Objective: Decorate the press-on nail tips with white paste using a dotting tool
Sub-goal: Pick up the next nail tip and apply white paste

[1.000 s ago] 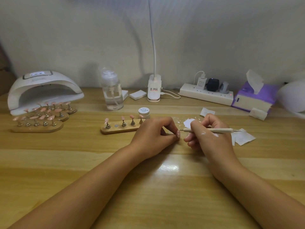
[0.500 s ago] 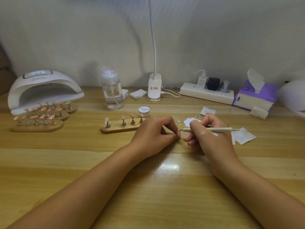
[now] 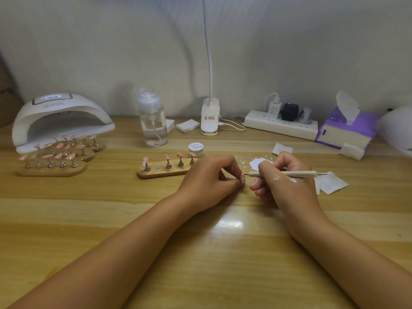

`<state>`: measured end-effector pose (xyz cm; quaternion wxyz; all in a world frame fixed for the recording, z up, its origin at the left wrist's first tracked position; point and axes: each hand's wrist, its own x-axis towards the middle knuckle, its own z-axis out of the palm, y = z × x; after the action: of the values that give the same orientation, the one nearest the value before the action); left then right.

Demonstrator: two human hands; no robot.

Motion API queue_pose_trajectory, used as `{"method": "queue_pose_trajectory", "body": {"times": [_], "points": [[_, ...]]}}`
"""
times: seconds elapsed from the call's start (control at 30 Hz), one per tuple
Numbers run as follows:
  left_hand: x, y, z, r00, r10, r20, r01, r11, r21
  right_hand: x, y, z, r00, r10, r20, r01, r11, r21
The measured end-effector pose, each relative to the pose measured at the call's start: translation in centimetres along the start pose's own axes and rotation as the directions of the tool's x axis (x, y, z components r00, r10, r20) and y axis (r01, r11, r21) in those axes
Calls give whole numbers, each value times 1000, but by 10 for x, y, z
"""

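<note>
Sideways, the dotting tool (image 3: 283,173) meets the nail tip (image 3: 243,178) pinched by left fingers (image 3: 233,163).

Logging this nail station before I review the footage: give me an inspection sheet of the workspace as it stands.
Surface: wooden table, scattered white flakes.
Job's things: nail tip pinched by left hand; dotting tool in right hand, point at the tip; paste jar; holder strip, four tips, one spot empty.
Clutter: paper scraps, pump bottle, tissue box.
Grippers: both occupied; white smears on the right.
Cables: lamp cord, charger lead at power strip.
Surroundings: curing lamp left, pale wall behind.
</note>
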<state>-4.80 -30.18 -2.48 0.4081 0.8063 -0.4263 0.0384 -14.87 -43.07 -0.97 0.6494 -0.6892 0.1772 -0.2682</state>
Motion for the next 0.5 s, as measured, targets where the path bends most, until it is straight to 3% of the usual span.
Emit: {"method": "queue_pose_trajectory", "body": {"times": [0.37, 0.5], "points": [[0, -1, 0, 1000, -19, -5, 19, 999, -28, 0, -3, 0, 1000, 9, -27, -5, 991, 132], [0, 0, 0, 1000, -24, -2, 24, 999, -42, -2, -5, 1, 999, -35, 10, 34, 995, 89]]}}
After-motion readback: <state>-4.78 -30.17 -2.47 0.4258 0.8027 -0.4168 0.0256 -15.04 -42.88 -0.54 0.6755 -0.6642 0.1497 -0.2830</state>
